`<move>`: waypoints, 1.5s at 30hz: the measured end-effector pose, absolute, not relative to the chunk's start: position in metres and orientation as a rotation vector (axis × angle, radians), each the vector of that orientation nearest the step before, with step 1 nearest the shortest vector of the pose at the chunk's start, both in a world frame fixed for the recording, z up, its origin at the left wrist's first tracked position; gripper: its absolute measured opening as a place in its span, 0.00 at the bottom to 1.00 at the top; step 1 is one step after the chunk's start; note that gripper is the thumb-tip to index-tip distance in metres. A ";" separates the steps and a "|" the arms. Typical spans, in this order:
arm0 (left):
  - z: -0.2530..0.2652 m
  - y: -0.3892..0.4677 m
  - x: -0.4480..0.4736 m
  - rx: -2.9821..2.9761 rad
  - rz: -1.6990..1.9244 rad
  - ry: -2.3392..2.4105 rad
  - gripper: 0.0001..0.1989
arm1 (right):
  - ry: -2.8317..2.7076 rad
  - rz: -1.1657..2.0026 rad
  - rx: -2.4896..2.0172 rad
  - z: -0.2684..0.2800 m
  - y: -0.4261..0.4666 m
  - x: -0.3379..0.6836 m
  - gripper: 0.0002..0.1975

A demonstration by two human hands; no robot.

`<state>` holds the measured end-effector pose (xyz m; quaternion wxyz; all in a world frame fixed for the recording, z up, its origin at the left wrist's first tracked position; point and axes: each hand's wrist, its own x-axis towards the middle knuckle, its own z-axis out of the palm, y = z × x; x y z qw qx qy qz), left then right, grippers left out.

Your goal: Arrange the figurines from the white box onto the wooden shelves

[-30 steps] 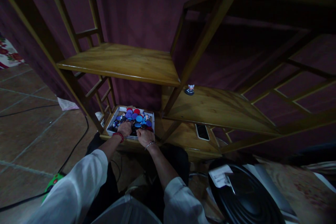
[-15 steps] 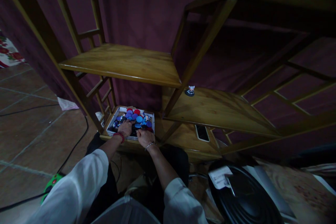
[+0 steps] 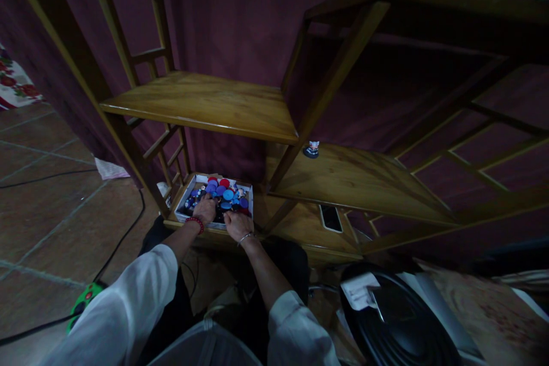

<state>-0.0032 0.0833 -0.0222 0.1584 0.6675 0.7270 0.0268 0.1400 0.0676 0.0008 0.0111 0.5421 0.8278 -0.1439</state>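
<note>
Both hands, left and right, fingers curled, grip unclear, in box of small figures, long side left-right on bottom shelf; phone nearby.

2 hands, 1 box, 1 figurine, 1 phone.

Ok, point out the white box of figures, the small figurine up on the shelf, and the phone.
white box (image 3: 183, 201), head view, on its left wall.
small figurine (image 3: 311, 148), head view, on its body above the dark base.
phone (image 3: 330, 217), head view, on the middle of its dark screen.
</note>
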 end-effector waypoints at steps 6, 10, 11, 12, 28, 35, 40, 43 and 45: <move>-0.021 0.081 -0.004 1.943 0.086 2.090 0.17 | 2.572 -0.443 1.698 0.000 0.067 0.139 0.20; -0.018 0.080 -0.004 1.929 0.073 2.106 0.16 | 2.596 -0.442 1.700 -0.004 0.068 0.140 0.20; -0.018 0.079 -0.004 1.917 0.068 2.114 0.16 | 2.599 -0.445 1.702 -0.005 0.068 0.140 0.20; -0.018 0.079 -0.004 1.904 0.064 2.123 0.17 | 2.600 -0.447 1.703 -0.006 0.069 0.140 0.20; -0.024 0.081 -0.014 1.802 0.249 2.096 0.16 | 2.630 -0.422 1.693 -0.007 0.069 0.140 0.19; -0.028 0.085 -0.019 1.645 0.406 2.038 0.16 | 2.577 -0.457 1.697 -0.005 0.070 0.140 0.20; -0.019 0.083 -0.018 1.580 0.482 2.000 0.15 | 2.577 -0.468 1.707 -0.004 0.070 0.140 0.20; -0.017 0.082 -0.018 1.511 0.541 1.972 0.12 | 2.572 -0.479 1.701 -0.003 0.070 0.140 0.20; -0.019 0.082 -0.018 1.435 0.603 1.948 0.11 | 2.573 -0.488 1.700 -0.003 0.070 0.140 0.20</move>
